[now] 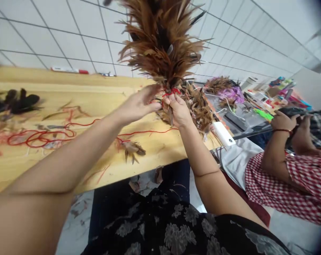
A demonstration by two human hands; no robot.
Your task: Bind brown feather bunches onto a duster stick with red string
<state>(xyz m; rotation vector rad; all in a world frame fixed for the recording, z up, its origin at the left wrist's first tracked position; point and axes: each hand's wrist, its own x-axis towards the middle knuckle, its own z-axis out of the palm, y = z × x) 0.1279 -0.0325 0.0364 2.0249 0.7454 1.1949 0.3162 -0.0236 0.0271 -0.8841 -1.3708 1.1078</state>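
My right hand (pixel 179 111) is gripping brown feathers (pixel 160 49), shaggy, flaring, red string (pixel 174 92) circling their base, left hand (pixel 139 104) curving open

The feather bundle (pixel 162 46) is brown, the cord (pixel 173 91) red, the table (pixel 96 94) yellow, a co-worker's sleeve (pixel 309 166) checked red and white.

Grey-flowered black top (pixel 173 226), dark blue trousers (pixel 179 179), bare forearms (pixel 91 152)
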